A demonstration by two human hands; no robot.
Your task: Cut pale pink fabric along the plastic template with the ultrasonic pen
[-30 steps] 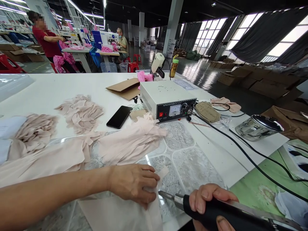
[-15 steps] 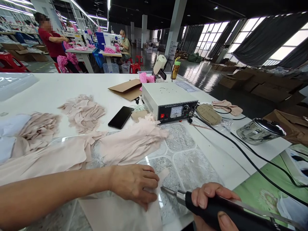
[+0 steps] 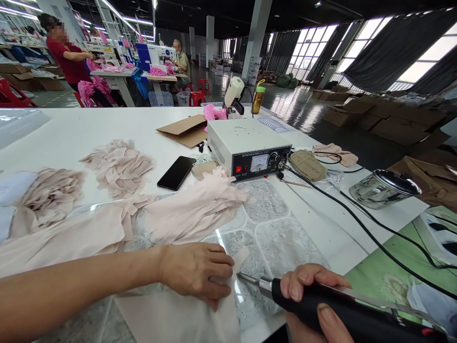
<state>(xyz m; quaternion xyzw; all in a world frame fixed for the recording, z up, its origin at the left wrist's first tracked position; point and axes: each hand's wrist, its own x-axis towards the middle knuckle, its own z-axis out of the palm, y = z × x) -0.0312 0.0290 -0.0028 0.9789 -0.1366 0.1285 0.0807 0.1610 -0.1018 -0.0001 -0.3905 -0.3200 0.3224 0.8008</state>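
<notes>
On the white tabletop's (image 3: pixel 67 128) near side, beige cloth (image 3: pixel 185 317) (bottom edge cut off) lies under the left hand (image 3: pixel 198 271), whose grip I can't make out; the right hand's (image 3: pixel 298 288) grip wraps a black tool (image 3: pixel 367 317), rear end cropped.

- In front of you: a white surface (image 3: pixel 64 136), its far edge running nearly level across the left half of your view.
- Above: dark ceiling (image 3: pixel 303 10); bright strip lights (image 3: pixel 119 16) in rows at the left.
- Upper centre: a pale pillar (image 3: pixel 257 40), leaning in your view; slimmer pillars (image 3: pixel 210 40) farther back.
- Right: tall gridded windows (image 3: pixel 316 43), daylight coming in, dark curtains (image 3: pixel 396 52) hung partly across them.
- Floor (image 3: pixel 307 107): dark, glossy, reflecting the window light in streaks.
- Beyond the surface, to your left: sewing stations (image 3: pixel 114 74) with pale tops; red stools (image 3: pixel 197 98) near them.
- Right of the surface: brown cardboard boxes (image 3: pixel 380 116) crowd the floor.
</notes>
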